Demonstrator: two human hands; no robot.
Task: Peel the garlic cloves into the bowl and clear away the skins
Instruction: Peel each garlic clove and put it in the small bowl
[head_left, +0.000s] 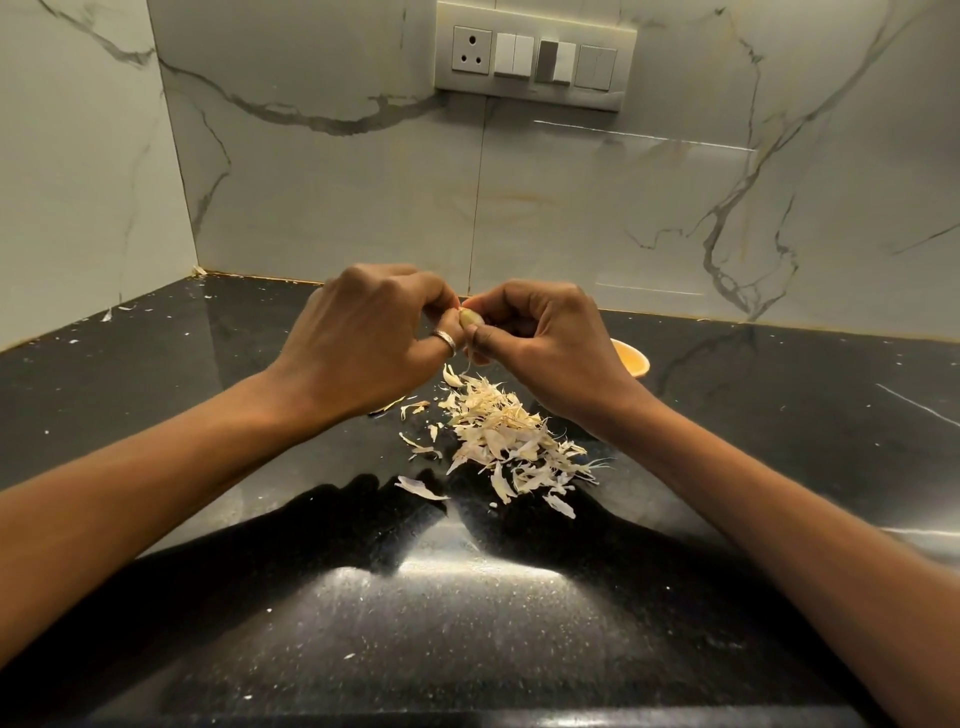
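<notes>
Garlic clove (469, 318): pinched between left hand (363, 332) and right hand (545, 340), both gripping, above skins pile (511, 441). Advice: hold firm, strip skin down onto pile; bowl (632, 359) sits just behind right hand.

I've got a black tabletop (260, 649) flecked with pale specks, garlic skins (511, 441) in cream and off-white, a yellow-orange bowl (632, 359), a pale yellowish clove (469, 317), a silver ring (445, 340), and a white marble wall (337, 182) streaked with grey veins.
</notes>
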